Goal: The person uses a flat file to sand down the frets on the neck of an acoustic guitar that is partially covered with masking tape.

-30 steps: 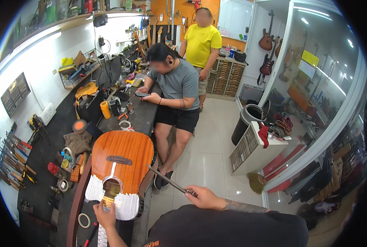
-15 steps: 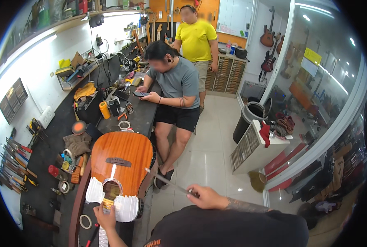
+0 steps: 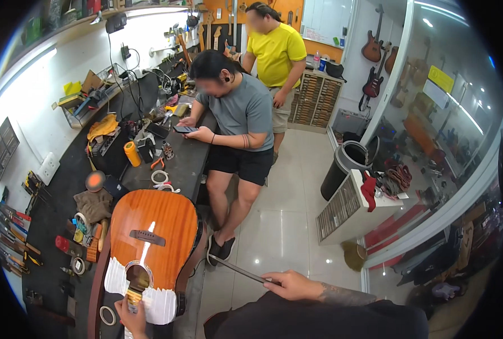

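An acoustic guitar body (image 3: 155,212) with an orange-brown top lies face up on the workbench, its bridge toward the far end. White masking (image 3: 160,305) covers the top on both sides of the fretboard, below the sound hole. My left hand (image 3: 133,321) is at the fretboard's end (image 3: 133,298), thumb and fingers closed about it; whether a small thing is between them is hidden. In my right hand (image 3: 292,285) is a long, thin, dark metal file (image 3: 240,270), held by its near end out over the floor, its tip pointing left, apart from the guitar.
A seated person (image 3: 237,107) looks at a phone beyond the guitar; another person (image 3: 277,53) in yellow stands behind. Tape rolls (image 3: 108,316), an orange bottle (image 3: 132,153) and hand tools (image 3: 14,237) lie along the bench (image 3: 48,214). A bin (image 3: 342,175) and white cabinet (image 3: 347,209) stand right.
The view has shifted, so the guitar appears lower and further left. My right hand's file has swung away from the guitar's edge. The standing person has turned and leans in toward the seated one.
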Available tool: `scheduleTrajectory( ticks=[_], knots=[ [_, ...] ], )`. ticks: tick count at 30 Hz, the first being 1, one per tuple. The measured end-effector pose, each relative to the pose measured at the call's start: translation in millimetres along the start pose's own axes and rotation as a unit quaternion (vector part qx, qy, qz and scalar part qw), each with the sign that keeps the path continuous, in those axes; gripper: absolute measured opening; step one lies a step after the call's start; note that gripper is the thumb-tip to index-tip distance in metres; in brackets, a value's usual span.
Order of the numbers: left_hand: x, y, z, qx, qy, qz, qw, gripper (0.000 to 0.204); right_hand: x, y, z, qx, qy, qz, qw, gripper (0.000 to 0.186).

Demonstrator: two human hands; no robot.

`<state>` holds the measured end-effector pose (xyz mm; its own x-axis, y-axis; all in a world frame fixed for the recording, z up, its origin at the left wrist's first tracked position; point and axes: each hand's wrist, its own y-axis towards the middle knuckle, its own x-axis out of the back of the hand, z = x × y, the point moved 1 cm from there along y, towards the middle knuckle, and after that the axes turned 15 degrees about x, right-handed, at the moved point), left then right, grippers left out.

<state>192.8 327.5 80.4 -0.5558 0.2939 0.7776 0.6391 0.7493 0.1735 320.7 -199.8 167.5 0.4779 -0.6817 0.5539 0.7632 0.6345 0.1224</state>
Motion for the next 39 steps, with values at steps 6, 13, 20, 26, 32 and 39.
scheduleTrajectory(
  ticks=[6,13,20,26,32,39],
  knots=[
    [-8,1,-7,0.007,-0.01,0.014,1.0,0.056,46,7,-18,0.026,-0.001,0.048,0.999,0.037],
    [-9,0,-11,0.009,0.027,0.007,1.0,0.052,100,40,-71,0.012,-0.005,0.064,0.998,0.036],
    [-2,-1,-8,-0.01,0.033,0.006,0.999,0.052,64,14,-71,-0.085,0.079,0.13,0.985,0.04],
    [-6,-2,-9,-0.001,0.058,0.002,0.998,0.053,26,11,-59,-0.006,0.056,0.127,0.99,0.049],
    [0,1,-11,0.001,0.036,0.027,0.999,0.055,25,67,12,0.013,0.023,0.163,0.986,0.047],
    [4,5,-15,0.001,0.005,0.042,0.999,0.055,-44,62,59,-0.007,0.059,0.123,0.991,0.047]
  ],
)
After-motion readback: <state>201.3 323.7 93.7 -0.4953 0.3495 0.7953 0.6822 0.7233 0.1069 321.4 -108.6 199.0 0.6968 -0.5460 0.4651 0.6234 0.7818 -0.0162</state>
